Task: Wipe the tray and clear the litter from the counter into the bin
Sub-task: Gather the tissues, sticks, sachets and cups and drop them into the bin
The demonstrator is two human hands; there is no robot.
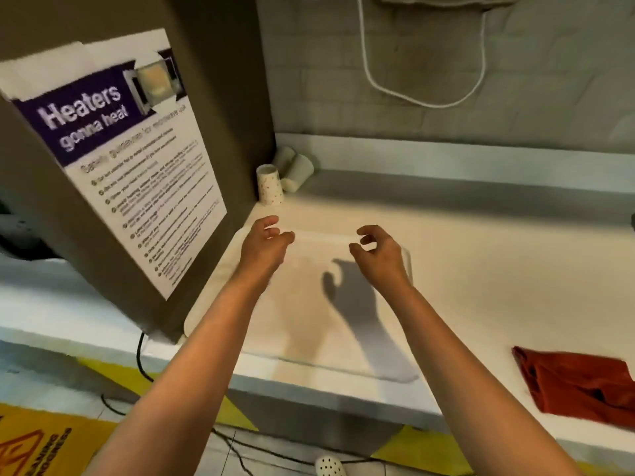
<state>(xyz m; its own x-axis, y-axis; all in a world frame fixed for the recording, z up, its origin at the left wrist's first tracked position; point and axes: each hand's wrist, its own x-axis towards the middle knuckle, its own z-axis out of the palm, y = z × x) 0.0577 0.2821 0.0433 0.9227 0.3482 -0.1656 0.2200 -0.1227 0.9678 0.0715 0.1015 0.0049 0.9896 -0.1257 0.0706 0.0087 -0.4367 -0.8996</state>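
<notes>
both hands hover empty over a pale tray on the counter.

the left hand [266, 240] and right hand [378, 249] hang apart above the far half of the tray [343, 338], fingers loosely curled and holding nothing. the tray lies flat on the white counter [498, 269], its left edge beside the brown cabinet side carrying a "heaters gonna heat" poster [120, 149]. in the far left corner stands a spotted paper cup [270, 184], with white cups [295, 171] lying just behind it. a crumpled red cloth [577, 383] sits near right, well apart from the tray.
</notes>
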